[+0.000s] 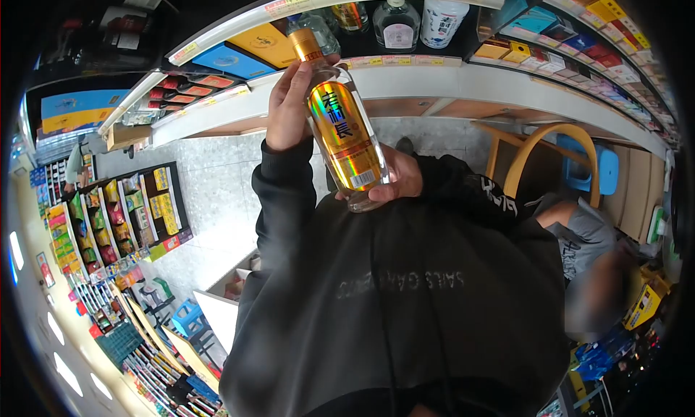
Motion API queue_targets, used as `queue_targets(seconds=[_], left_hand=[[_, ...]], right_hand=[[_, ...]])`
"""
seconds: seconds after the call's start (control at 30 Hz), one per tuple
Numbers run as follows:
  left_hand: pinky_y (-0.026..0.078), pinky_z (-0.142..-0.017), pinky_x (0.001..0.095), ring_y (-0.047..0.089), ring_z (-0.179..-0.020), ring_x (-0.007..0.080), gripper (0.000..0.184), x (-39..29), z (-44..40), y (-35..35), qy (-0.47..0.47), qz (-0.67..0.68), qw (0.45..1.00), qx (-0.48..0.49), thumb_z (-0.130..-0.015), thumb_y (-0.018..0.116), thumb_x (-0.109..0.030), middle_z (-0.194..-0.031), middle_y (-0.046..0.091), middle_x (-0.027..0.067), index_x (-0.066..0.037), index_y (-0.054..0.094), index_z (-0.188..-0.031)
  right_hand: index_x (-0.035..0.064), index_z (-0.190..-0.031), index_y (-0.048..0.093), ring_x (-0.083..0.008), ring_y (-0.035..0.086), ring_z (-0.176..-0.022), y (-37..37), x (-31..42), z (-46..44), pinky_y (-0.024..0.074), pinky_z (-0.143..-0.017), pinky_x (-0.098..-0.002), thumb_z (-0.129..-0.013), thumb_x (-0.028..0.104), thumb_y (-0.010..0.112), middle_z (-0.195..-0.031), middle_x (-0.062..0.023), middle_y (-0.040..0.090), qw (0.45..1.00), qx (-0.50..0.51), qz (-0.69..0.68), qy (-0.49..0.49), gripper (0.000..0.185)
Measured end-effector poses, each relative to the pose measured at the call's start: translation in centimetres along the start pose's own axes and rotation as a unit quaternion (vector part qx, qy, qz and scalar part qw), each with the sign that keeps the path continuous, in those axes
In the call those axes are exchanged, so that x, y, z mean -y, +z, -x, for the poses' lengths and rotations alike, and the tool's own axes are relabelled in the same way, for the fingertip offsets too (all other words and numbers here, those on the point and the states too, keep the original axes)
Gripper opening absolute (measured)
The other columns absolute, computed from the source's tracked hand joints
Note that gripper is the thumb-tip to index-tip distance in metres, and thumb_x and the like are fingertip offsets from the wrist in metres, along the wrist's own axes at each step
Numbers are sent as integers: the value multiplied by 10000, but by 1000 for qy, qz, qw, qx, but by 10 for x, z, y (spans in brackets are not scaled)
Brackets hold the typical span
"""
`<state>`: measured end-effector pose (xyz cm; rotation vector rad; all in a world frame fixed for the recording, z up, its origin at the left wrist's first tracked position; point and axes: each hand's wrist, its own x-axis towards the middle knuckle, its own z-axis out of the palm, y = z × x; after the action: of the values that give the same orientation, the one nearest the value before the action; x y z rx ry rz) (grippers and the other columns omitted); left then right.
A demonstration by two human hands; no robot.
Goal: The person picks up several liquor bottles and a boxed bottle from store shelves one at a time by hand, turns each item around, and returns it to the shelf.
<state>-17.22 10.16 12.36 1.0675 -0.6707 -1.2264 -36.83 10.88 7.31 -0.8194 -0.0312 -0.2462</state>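
A clear glass bottle with a shiny gold label and a gold cap is tilted in front of my dark hoodie, its cap towards the shelf. My left hand grips it around the neck and shoulder, thumb on the near side. Near the base, my right hand is closed on the lower right of the bottle, with some fingers hidden behind it. A barcode shows on the lower part of the label. Just beyond the cap is a white shelf edge with price tags.
More bottles stand on the shelf, beside blue and yellow boxes. At the right are a wooden chair, a blue stool and a person in grey. Snack racks stand at the left.
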Motion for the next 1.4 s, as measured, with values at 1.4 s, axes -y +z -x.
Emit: queue_targets(seconds=[1.4], left_hand=[[526, -839, 364, 602, -969, 221, 387, -4, 5, -18, -24, 24, 999, 6, -971, 410, -208, -1168, 578, 182, 72, 450, -1236]], right_hand=[[65, -1391, 210, -197, 443, -1192, -1, -11, -12, 374, -996, -374, -757, 243, 730, -1266, -84, 444, 996, 24, 82, -8, 839]])
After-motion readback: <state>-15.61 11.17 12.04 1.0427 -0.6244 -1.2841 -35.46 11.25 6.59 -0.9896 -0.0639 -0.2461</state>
